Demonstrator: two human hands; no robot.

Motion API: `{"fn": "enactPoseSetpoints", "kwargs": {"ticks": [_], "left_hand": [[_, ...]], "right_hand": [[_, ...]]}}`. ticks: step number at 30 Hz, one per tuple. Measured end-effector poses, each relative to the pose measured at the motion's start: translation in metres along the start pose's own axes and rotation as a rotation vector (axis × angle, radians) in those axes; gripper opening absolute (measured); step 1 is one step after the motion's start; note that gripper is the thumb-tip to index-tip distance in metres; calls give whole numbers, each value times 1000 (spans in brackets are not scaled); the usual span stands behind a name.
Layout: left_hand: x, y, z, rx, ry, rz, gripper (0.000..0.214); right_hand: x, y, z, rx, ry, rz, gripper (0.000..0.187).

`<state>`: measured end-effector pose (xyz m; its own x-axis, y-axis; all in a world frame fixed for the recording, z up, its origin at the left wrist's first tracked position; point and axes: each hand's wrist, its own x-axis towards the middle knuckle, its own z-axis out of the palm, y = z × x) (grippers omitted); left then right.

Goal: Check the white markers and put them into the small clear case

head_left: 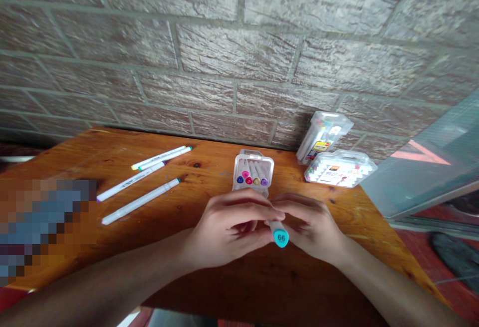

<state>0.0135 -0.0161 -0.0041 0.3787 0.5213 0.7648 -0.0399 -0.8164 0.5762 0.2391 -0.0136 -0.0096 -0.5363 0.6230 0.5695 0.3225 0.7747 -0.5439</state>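
Note:
Both my hands meet over the middle of a wooden table (93,152), pinching one marker (279,234) between them. Its turquoise cap end, marked 66, points toward me. My left hand (230,229) curls its fingers over the marker's barrel from the left. My right hand (312,229) grips it from the right. Just beyond my fingers stands a small clear plastic case (253,171), open, with several markers with coloured caps inside.
Several white markers (141,200) lie loose on the table's left half. Two more clear marker boxes (339,168) sit at the back right against a brick wall (232,52). A pixelated patch covers the left edge. A glass panel (434,162) is to the right.

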Motion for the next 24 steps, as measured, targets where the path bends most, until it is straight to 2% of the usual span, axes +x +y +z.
{"fn": "enactPoseSetpoints", "kwargs": {"ticks": [7,16,20,24], "left_hand": [[-2,1,0,34,20,-37,23],[4,4,-3,57,179,-52,22],[6,4,-5,32,238,-139,21],[9,4,-7,1,266,-246,19]], "right_hand": [[-4,3,0,0,-4,3,18],[-3,2,-1,-42,53,-18,16],[-5,3,-3,-48,136,-70,19],[-9,3,-5,-34,275,-61,27]]}}
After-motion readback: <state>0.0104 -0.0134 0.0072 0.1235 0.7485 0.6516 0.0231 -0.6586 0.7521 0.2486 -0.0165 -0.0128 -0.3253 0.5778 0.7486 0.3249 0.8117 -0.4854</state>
